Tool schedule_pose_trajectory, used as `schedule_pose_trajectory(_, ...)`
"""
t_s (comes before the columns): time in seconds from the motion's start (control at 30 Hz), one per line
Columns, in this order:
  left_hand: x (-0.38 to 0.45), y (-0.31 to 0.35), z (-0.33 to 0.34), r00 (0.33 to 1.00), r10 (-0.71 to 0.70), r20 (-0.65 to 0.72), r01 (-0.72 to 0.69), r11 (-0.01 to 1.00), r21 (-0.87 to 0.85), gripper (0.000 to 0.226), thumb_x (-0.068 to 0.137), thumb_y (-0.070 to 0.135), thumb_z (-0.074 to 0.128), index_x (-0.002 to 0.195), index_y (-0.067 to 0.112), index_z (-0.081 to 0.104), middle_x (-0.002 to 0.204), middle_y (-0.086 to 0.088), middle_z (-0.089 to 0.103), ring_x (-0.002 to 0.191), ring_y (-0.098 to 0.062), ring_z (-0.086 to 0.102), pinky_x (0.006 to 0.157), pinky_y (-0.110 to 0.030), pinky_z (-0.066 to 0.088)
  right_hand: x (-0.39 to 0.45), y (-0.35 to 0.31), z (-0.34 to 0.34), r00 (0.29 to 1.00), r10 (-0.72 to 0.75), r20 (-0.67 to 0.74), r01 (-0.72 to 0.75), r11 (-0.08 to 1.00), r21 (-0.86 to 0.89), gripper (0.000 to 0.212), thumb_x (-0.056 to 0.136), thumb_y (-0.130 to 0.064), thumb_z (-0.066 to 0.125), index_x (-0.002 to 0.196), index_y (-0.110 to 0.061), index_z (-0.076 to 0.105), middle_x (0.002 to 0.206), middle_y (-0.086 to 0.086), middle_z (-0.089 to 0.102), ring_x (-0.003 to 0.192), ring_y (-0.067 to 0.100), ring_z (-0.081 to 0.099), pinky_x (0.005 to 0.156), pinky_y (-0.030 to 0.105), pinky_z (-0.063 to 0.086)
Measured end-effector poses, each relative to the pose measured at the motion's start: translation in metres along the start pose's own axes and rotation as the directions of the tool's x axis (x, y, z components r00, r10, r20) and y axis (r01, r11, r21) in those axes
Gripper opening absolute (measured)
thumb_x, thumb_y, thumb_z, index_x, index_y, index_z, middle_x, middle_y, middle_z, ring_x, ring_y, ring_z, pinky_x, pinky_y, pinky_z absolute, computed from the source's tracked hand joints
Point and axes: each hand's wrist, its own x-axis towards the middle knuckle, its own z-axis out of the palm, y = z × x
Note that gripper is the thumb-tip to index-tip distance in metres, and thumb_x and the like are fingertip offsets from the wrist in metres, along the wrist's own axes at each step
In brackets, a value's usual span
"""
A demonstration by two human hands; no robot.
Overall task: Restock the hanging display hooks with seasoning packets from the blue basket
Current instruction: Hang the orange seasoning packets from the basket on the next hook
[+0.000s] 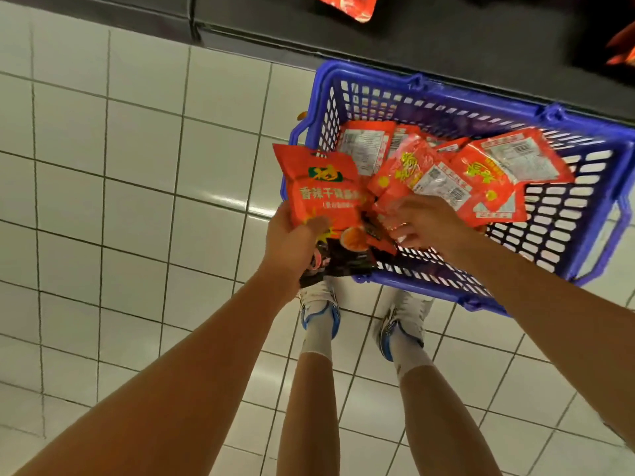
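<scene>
Nearest the camera, two bare legs in white shoes (pixel 402 324) stand on the tiled floor (pixel 137 201), toes just short of the basket's near rim.

Above them the left hand (pixel 292 240) grips a stack of red packets (pixel 323 194) by the lower end, thumb across the front, fingers curled behind. The stack stands upright over the basket's 8 o'clock corner. The right hand (pixel 426 223) reaches in from 4 o'clock, its fingers curled down onto the loose packets (pixel 481 180) near the basket's middle; it seems to be pinching one, though blur hides exactly which.

The step in hand looks like gathering packets into the left-hand stack. To do it well, take one packet at a time by an edge, turn it to face the same way as the stack with the hang hole uppermost, and slide it in behind so the holes line up for the hooks.

The blue basket (pixel 567 235) sits on the floor, its far side against the dark shelf base (pixel 446 46). Its lattice walls and raised handles could snag a packet, so lift straight up. There is open floor from 7 to 10 o'clock. At 12 and 2 o'clock a few red packets (pixel 357 8) hang at the top edge; the hooks are out of view.
</scene>
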Motion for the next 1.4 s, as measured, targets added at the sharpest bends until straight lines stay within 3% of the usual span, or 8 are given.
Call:
schedule_pose_trajectory(0.23, 0.012, -0.022, -0.025, 0.992, 0.126, 0.012, -0.126, 0.973, 0.192, 0.036, 0.093, 0.014, 0.07, 0.121, 0.035, 0.06, 0.108, 0.013, 0.074, 0.1, -0.008, 0.071, 0.079, -0.026, 0.055, 0.046, 0.034, 0.061, 0.988, -0.15, 0.038, 0.14, 0.764, -0.63, 0.047, 0.1, -0.036, 0.058, 0.144, -0.023, 0.047, 0.135, 0.009, 0.062, 0.12, 0.034, 0.059, 0.1, 0.04, 0.048)
schedule_pose_trajectory(0.43, 0.012, -0.022, -0.032, 0.992, 0.121, 0.031, -0.125, 0.975, 0.186, 0.037, 0.091, 0.009, 0.07, 0.116, 0.036, 0.062, 0.107, 0.012, 0.074, 0.099, -0.008, 0.071, 0.078, -0.025, 0.055, 0.045, 0.043, 0.067, 0.97, -0.215, -0.112, 0.049, 0.626, -0.778, 0.028, 0.096, -0.023, 0.054, 0.123, -0.017, 0.061, 0.114, 0.015, 0.069, 0.105, 0.038, 0.064, 0.086, 0.043, 0.053)
schedule_pose_trajectory(0.53, 0.005, -0.016, -0.033, 0.993, 0.12, 0.019, -0.122, 0.979, 0.162, 0.039, 0.088, 0.004, 0.07, 0.114, 0.033, 0.064, 0.105, 0.009, 0.075, 0.097, -0.012, 0.073, 0.084, -0.034, 0.059, 0.032, 0.044, 0.046, 0.936, -0.28, -0.211, 0.06, 0.721, -0.69, 0.033, 0.097, -0.018, 0.052, 0.128, -0.014, 0.058, 0.109, 0.018, 0.068, 0.097, 0.038, 0.064, 0.081, 0.038, 0.053)
schedule_pose_trajectory(0.63, -0.004, -0.007, -0.028, 0.993, 0.115, 0.029, -0.118, 0.987, 0.11, 0.041, 0.088, 0.002, 0.068, 0.122, 0.026, 0.065, 0.109, 0.003, 0.076, 0.1, -0.02, 0.074, 0.089, -0.045, 0.06, 0.011, 0.037, 0.018, 0.875, -0.336, -0.347, 0.143, 0.866, -0.478, 0.029, 0.097, -0.016, 0.054, 0.125, -0.014, 0.06, 0.087, 0.002, 0.064, 0.067, 0.009, 0.061, 0.057, 0.019, 0.044)
schedule_pose_trajectory(0.83, -0.027, 0.013, -0.013, 0.993, 0.108, 0.048, -0.111, 0.992, 0.054, 0.042, 0.085, 0.004, 0.068, 0.119, 0.028, 0.066, 0.105, 0.003, 0.077, 0.1, -0.024, 0.074, 0.09, -0.049, 0.06, -0.026, 0.001, -0.027, 0.873, -0.1, -0.478, 0.22, 0.954, 0.202, 0.024, 0.093, -0.03, 0.054, 0.115, -0.025, 0.063, 0.103, -0.002, 0.071, 0.096, 0.023, 0.071, 0.07, 0.033, 0.061)
schedule_pose_trajectory(1.03, -0.068, 0.049, -0.012, 0.985, 0.157, 0.07, -0.154, 0.987, -0.042, 0.035, 0.079, 0.016, 0.074, 0.11, 0.031, 0.069, 0.101, 0.002, 0.079, 0.096, -0.026, 0.076, 0.085, -0.046, 0.06, -0.075, -0.037, -0.049, 0.908, -0.21, -0.363, 0.297, 0.933, 0.203, 0.02, 0.098, -0.048, 0.06, 0.11, -0.035, 0.068, 0.103, -0.013, 0.077, 0.093, 0.01, 0.075, 0.078, 0.033, 0.06)
schedule_pose_trajectory(1.2, -0.126, 0.093, -0.022, 0.967, 0.252, 0.043, -0.247, 0.964, -0.093, 0.034, 0.087, 0.043, 0.076, 0.117, 0.028, 0.068, 0.102, 0.004, 0.079, 0.092, -0.02, 0.077, 0.081, -0.04, 0.062, -0.147, -0.084, -0.06, 0.898, -0.248, -0.362, 0.362, 0.886, 0.29, 0.011, 0.101, -0.028, 0.06, 0.098, -0.025, 0.07, 0.081, -0.01, 0.077, 0.076, 0.01, 0.073, 0.079, 0.037, 0.058)
schedule_pose_trajectory(1.4, -0.236, 0.158, -0.035, 0.953, 0.302, 0.008, -0.295, 0.938, -0.181, 0.029, 0.089, 0.04, 0.075, 0.112, 0.022, 0.07, 0.1, -0.003, 0.08, 0.091, -0.026, 0.078, 0.083, -0.044, 0.061, -0.281, -0.159, -0.07, 0.87, -0.404, -0.281, 0.483, 0.813, 0.325, 0.015, 0.1, -0.016, 0.057, 0.103, -0.019, 0.071, 0.099, -0.001, 0.076, 0.091, 0.02, 0.07, 0.086, 0.041, 0.055)
